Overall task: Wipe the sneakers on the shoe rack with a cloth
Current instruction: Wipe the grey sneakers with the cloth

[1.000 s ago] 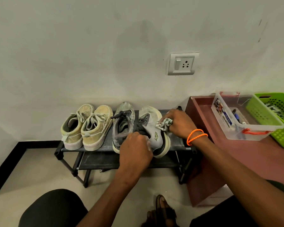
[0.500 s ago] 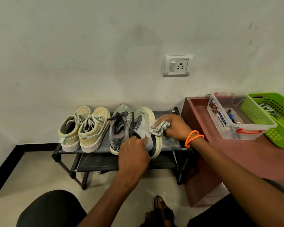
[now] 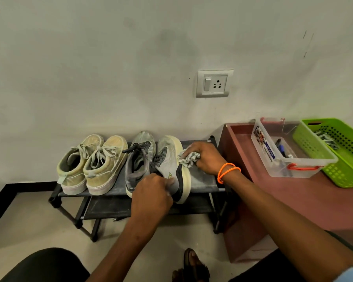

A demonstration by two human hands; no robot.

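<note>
Grey sneaker (image 3: 167,163) tipped on its side on shoe rack (image 3: 204,180) top shelf, being wiped.
Left hand (image 3: 151,197) fingers curled around the sneaker's heel end; right hand (image 3: 205,157) clutches bunched cloth (image 3: 187,158) against the pale sole edge. Second grey sneaker (image 3: 138,161) just left, touching; tan pair (image 3: 92,165) further left. Clear bin (image 3: 287,151) and green basket (image 3: 334,151) on red table (image 3: 293,200) at right.

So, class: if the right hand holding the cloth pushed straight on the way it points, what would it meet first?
Probably the tilted grey sneaker: the right hand points left, its cloth already against the cream sole.
</note>
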